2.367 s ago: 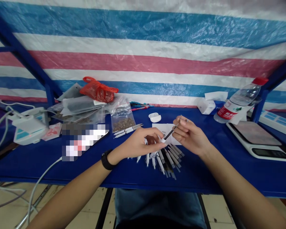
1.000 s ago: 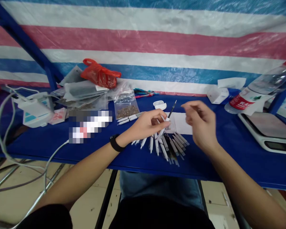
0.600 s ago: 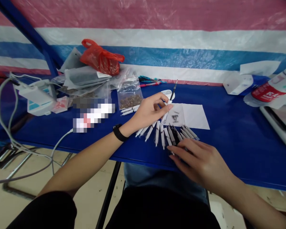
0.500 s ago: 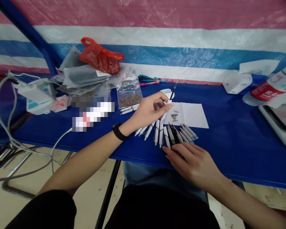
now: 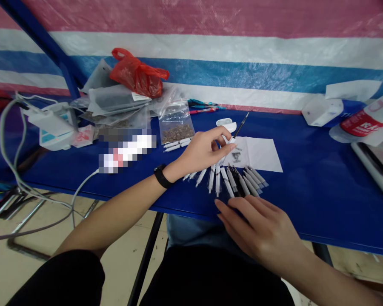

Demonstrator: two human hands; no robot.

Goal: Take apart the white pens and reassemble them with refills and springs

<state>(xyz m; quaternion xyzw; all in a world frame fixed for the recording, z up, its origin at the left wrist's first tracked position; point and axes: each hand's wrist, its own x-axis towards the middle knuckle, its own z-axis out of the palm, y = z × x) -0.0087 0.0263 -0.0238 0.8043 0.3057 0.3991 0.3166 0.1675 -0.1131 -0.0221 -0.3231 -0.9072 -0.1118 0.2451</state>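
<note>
My left hand [image 5: 204,153] pinches a white pen barrel with a thin black refill [image 5: 241,126] sticking up out of it, above the blue table [image 5: 306,191]. Under that hand, several pen parts [image 5: 232,180] lie fanned out near the table's front edge. My right hand [image 5: 258,227] rests at the front edge, fingers stretched out and flat, its fingertips touching the near ends of the pen parts. A white sheet of paper [image 5: 261,155] with small dark bits on it lies just behind the fan.
At the back left: plastic bags [image 5: 115,102], a red bag [image 5: 137,76], a clear bag of small brown parts [image 5: 176,127], a power adapter with cables [image 5: 49,127]. A white earbud case [image 5: 226,124] sits mid-table. A water bottle [image 5: 367,123], tissues [image 5: 322,112] and a scale [image 5: 375,163] stand right.
My right hand let go of the refill, dropped to the table's front edge and spread over the pen parts. My left hand kept the barrel with the refill. The view tilted down.
</note>
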